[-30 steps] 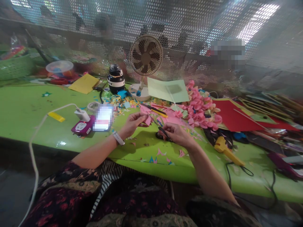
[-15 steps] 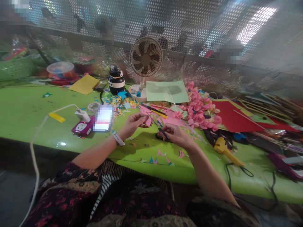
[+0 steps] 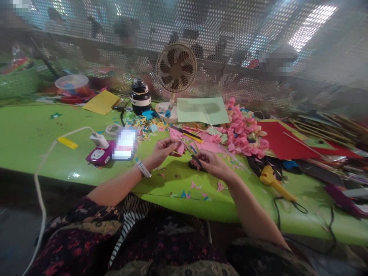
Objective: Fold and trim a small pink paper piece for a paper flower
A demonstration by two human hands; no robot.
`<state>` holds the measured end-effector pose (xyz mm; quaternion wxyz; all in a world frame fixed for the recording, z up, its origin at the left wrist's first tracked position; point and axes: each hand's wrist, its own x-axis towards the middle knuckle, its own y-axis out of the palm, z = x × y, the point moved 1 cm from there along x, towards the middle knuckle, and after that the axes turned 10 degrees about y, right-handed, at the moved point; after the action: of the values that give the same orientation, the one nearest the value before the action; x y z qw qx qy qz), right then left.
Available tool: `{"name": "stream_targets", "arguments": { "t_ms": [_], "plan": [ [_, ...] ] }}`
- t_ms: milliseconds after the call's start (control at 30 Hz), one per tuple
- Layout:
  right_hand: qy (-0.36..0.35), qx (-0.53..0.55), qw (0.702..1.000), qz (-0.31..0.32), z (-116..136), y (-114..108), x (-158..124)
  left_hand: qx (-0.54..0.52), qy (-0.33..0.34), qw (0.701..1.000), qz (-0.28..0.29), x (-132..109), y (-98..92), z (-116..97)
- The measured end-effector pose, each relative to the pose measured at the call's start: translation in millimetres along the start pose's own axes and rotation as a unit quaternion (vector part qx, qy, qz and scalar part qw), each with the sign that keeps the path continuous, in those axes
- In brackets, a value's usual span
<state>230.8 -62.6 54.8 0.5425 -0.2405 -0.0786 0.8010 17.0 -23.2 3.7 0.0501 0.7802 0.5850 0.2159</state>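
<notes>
My left hand [image 3: 164, 151] pinches a small piece of pink paper [image 3: 181, 148] between thumb and fingers. My right hand [image 3: 211, 161] is closed round the dark handles of a pair of scissors [image 3: 197, 160]. The scissor blades point up and left, right beside the pink piece; whether they touch it I cannot tell. Just beyond my hands lie pink paper sheets [image 3: 208, 145] with a black and yellow craft knife [image 3: 193, 137] on them. Pink and blue paper scraps [image 3: 186, 194] are scattered on the green table [image 3: 161, 191] in front of me.
A lit phone [image 3: 124, 143] leans by a purple power socket [image 3: 99, 155] at left, its white cable trailing off the edge. Behind stand a black bottle [image 3: 140, 97] and a fan [image 3: 176, 69]. At right are pink paper petals [image 3: 241, 130], a yellow glue gun [image 3: 271, 180] and red sheets [image 3: 283, 140].
The scissor blades have shifted slightly against the pink piece, which has turned a little in my left hand. The camera view has moved very slightly.
</notes>
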Motion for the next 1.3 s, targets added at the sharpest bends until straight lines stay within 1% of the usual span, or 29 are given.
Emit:
{"name": "stream_targets", "arguments": {
  "t_ms": [167, 267, 333, 433, 533, 633, 733, 833, 933, 1033, 1100, 1167, 1233, 1300],
  "plan": [
    [-0.009, 0.003, 1.000, -0.018, 2, -3, -2, -0.013, 0.007, 1.000, -0.016, 2, -0.9, -1],
    [-0.024, 0.014, 0.999, -0.037, 6, -11, -3, -0.023, -0.001, 1.000, -0.017, 3, -1.6, -2],
    [-0.034, 0.020, 0.996, -0.074, 4, -20, -1, -0.030, -0.025, 0.999, -0.023, 4, -2.3, -3],
    [-0.031, -0.013, 0.986, -0.165, -6, -40, 7, -0.058, -0.077, 0.994, -0.050, 6, -3.0, -3],
    [0.007, -0.100, 0.960, -0.261, -23, -60, 20, -0.092, -0.122, 0.986, -0.071, 8, -2.7, -2],
    [0.053, -0.206, 0.921, -0.326, -37, -77, 29, -0.107, -0.135, 0.982, -0.076, 9, -2.2, -1],
    [0.083, -0.271, 0.889, -0.360, -44, -88, 34, -0.120, -0.126, 0.981, -0.087, 9, -2.9, 2],
    [0.111, -0.315, 0.856, -0.394, -49, -94, 38, -0.108, -0.099, 0.986, -0.085, 10, -5.9, 5],
    [0.159, -0.356, 0.832, -0.395, -54, -97, 42, -0.093, -0.067, 0.989, -0.091, 13, -12.0, 6],
    [0.194, -0.378, 0.823, -0.378, -59, -100, 46, -0.092, -0.024, 0.987, -0.127, 19, -20.0, 6],
    [0.210, -0.384, 0.823, -0.362, -62, -101, 49, -0.086, 0.011, 0.984, -0.154, 23, -23.9, 5],
    [0.227, -0.387, 0.829, -0.334, -66, -103, 51, -0.071, 0.029, 0.983, -0.169, 26, -25.2, 5],
    [0.233, -0.392, 0.837, -0.303, -70, -105, 52, -0.062, 0.031, 0.983, -0.172, 26, -23.9, 5],
    [0.225, -0.396, 0.843, -0.286, -71, -107, 51, -0.067, 0.023, 0.983, -0.169, 25, -21.1, 5]
  ]
}}
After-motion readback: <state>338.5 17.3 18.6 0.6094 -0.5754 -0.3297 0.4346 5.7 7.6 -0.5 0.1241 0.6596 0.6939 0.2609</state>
